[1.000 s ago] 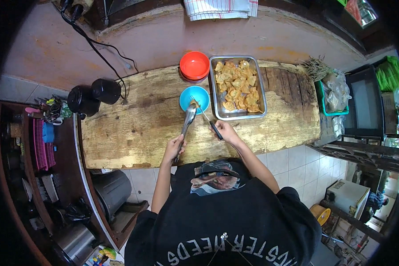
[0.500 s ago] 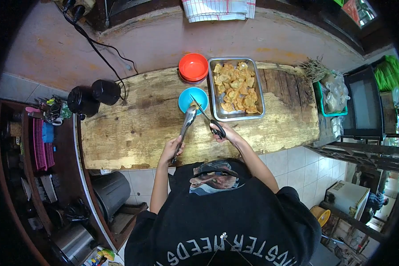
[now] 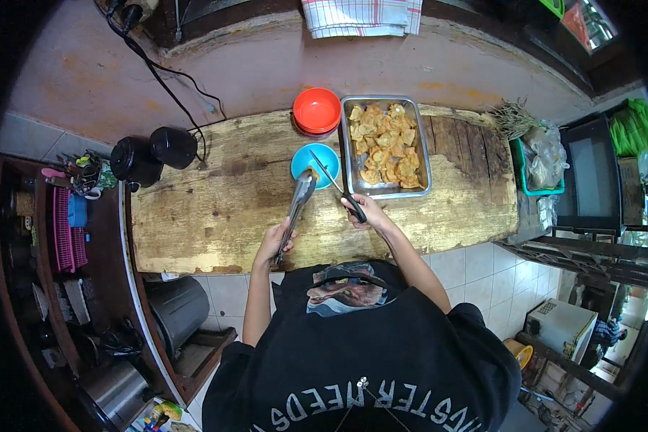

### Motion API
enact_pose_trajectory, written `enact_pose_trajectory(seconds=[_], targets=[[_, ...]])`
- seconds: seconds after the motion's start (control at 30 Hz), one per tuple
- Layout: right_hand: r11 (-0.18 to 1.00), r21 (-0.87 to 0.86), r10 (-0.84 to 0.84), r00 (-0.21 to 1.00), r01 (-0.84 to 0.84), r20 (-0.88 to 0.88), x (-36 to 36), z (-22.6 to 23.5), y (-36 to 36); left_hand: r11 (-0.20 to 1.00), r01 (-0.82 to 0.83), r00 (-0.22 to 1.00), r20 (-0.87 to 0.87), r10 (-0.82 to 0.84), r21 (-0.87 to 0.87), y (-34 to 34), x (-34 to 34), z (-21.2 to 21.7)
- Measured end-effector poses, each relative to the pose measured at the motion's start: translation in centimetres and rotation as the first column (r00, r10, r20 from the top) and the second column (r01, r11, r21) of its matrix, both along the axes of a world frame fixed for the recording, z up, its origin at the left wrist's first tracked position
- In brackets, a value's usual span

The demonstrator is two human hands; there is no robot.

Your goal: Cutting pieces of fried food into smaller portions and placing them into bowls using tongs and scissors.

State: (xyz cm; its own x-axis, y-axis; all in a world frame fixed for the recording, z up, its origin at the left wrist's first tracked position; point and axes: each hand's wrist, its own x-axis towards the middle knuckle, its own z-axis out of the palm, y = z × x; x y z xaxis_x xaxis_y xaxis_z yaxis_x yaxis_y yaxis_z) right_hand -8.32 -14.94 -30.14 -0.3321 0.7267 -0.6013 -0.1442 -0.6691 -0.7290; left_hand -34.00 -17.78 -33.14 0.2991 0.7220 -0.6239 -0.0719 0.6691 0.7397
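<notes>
My left hand [image 3: 274,243] is closed round metal tongs [image 3: 300,197], whose tips reach over the near left rim of a blue bowl [image 3: 304,154]. A small piece of fried food seems pinched at the tips, mostly hidden. My right hand [image 3: 368,214] grips black-handled scissors [image 3: 352,204], their blades pointing up and left over the bowl, close beside the tongs' tips. The blades look nearly together. To the right of the bowl stands a rectangular metal tray [image 3: 425,155] of golden fried pieces [image 3: 386,142]. Stacked red bowls [image 3: 317,110] sit behind the blue one.
All this stands on a worn wooden table [image 3: 223,209]. Two black containers [image 3: 173,147] and a hanging cable [image 3: 162,88] are at its left end. A green basket with plastic bags [image 3: 543,158] and dry twigs [image 3: 513,117] lies at the right. A checked cloth [image 3: 362,18] hangs at the back.
The scissors' blades have come closer together over the blue bowl. The tongs have shifted slightly beside them. Both hands keep their grips, and the view has tilted a little.
</notes>
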Motion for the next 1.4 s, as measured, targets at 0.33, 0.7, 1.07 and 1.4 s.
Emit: enact_pose_trajectory(seconds=[0.33,0.7,1.07,1.4], targets=[[0.998,0.040,-0.053,0.999,0.053,0.010,0.2,1.9,-0.6,0.986,-0.005,0.994,-0.107,-0.013,-0.164,2.5,0.7,6.7],[0.969,0.092,-0.219,0.971,0.228,-0.095,3.1,2.6,-1.9,0.993,0.067,0.995,-0.061,-0.073,-0.102,3.8,2.8,7.7],[0.913,0.199,-0.373,0.927,0.357,0.045,8.9,4.2,-3.5,0.920,0.392,0.899,-0.221,-0.378,0.022,6.3,11.6,5.0],[0.919,0.222,-0.350,0.933,0.325,0.083,9.6,3.3,-4.6,0.902,0.431,0.872,-0.261,-0.414,0.009,8.6,13.2,4.1]])
